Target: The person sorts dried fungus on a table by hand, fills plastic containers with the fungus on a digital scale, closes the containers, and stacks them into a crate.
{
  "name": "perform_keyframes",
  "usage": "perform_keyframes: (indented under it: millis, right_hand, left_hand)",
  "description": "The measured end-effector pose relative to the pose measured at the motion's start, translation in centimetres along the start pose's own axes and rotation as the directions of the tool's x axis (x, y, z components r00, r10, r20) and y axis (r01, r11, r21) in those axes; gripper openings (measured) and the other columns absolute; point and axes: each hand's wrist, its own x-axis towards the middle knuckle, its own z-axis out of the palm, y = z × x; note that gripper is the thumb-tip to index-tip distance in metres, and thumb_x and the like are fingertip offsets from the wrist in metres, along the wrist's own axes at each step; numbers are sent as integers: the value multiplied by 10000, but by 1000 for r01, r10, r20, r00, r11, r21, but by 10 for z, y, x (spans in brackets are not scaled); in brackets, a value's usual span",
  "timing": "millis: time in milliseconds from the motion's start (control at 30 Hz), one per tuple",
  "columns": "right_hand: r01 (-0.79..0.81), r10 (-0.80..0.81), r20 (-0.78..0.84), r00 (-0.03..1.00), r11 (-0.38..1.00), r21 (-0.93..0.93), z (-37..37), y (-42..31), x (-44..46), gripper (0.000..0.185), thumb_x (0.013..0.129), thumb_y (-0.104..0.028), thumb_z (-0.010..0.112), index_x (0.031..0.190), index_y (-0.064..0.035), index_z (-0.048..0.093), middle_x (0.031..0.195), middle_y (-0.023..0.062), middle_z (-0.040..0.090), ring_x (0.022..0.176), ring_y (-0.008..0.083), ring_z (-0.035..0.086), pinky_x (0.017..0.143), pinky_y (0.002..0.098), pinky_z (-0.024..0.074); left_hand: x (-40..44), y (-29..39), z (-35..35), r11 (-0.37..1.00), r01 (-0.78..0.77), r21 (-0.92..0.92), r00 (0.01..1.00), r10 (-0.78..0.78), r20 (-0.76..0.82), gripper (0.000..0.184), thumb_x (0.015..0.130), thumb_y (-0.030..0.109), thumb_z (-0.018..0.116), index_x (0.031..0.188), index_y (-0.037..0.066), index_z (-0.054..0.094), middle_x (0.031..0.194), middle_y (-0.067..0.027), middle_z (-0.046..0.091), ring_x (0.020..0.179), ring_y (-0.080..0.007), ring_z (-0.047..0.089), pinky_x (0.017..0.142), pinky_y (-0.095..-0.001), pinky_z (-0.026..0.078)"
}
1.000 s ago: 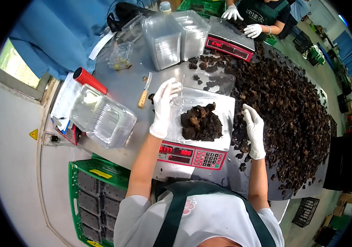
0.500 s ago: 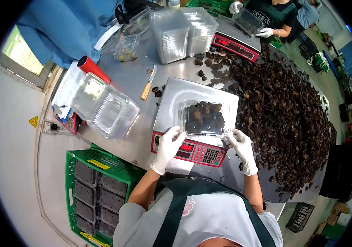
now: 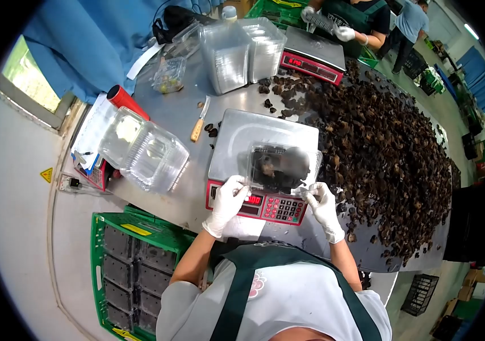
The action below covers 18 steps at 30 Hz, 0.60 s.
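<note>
A clear plastic box (image 3: 279, 169) with its lid down holds dark brown fungus pieces, over the front right of the metal scale plate (image 3: 242, 131). My left hand (image 3: 228, 204), in a white glove, pinches the box's front left corner. At the front right corner, my right hand (image 3: 323, 211), also gloved, has its fingers closed on the edge. The red scale's keypad (image 3: 279, 209) lies between my hands. A large heap of loose dark fungus (image 3: 390, 165) spreads to the right.
Stacked clear boxes (image 3: 225, 57) stand behind the scale, left of a second scale (image 3: 313, 62) and a co-worker's gloved hands (image 3: 345, 33). A knife (image 3: 200, 122), open boxes (image 3: 146, 150) and a red cylinder (image 3: 128, 102) lie left. A green crate (image 3: 97, 267) holds packed boxes.
The box, open a second earlier, is now covered by its lid. My hands have come down from its sides to the front corners. The co-worker has lifted a box off the other scale.
</note>
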Motion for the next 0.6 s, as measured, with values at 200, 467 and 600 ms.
perform_keyframes:
  millis: [200,467,600]
  right_hand:
    - [598,-612,137,779,659,-456,-12,-17,-14,314,659,25,757,924,-23,595,851,122,662,755,273,655,694,315,525]
    - [767,-832,170,528,382,-515,12,-57,-18,227,607,47,711,760,-54,576,874,113,677,796,238,663,650,290,556]
    - [819,-854,221,470,329,-470,28,-71,-22,223,601,23,719,748,-61,573,881,109,682,801,239,666,645,293,563]
  left_hand:
    - [-27,44,-19,962,-79,261,994,55,96,526,725,181,786,1145,10,520,861,-94,683,721,-204,690,674,-307,542]
    - [-54,15,-38,571,-533,624,762,645,61,369,748,13,614,1096,78,511,1208,-105,610,1014,-301,611,830,-363,513]
    - [-75,19,-54,552,-511,659,718,696,-25,377,759,-4,628,1104,79,503,1190,-120,619,984,-312,623,797,-371,521]
